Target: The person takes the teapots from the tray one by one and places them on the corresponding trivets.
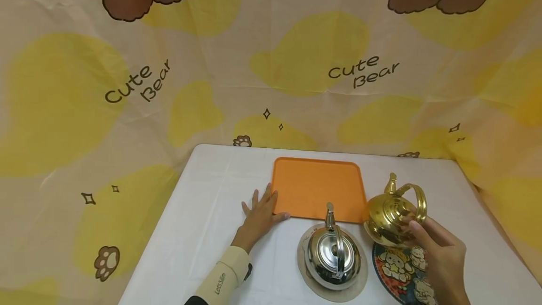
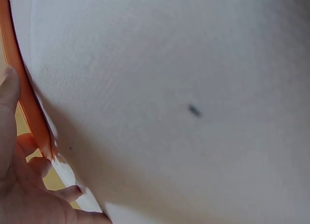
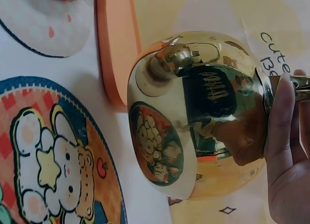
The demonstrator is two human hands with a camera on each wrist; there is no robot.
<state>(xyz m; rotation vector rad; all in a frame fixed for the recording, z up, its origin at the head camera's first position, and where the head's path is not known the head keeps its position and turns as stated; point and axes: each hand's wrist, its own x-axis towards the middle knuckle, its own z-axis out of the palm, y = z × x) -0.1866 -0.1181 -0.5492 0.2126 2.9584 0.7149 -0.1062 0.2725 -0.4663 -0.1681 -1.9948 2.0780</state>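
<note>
My right hand (image 1: 445,248) grips the curved handle of a shiny gold teapot (image 1: 387,220). The teapot is raised above the table near the tray's front right corner, its spout toward the far side. In the right wrist view the teapot's rounded body (image 3: 193,122) fills the middle, with the thumb at the handle's base. At the front left corner of an orange tray (image 1: 317,187), my left hand (image 1: 259,215) lies with fingers spread, touching the tray's edge. A silver teapot (image 1: 332,258) stands on a round pale mat (image 1: 301,253), just in front of the tray.
A round patterned mat (image 1: 398,267) with cartoon animals lies beneath the gold teapot, right of the pale mat. The white table (image 1: 228,173) ends at the back against a yellow-patterned cloth (image 1: 254,60), which also hangs at the right.
</note>
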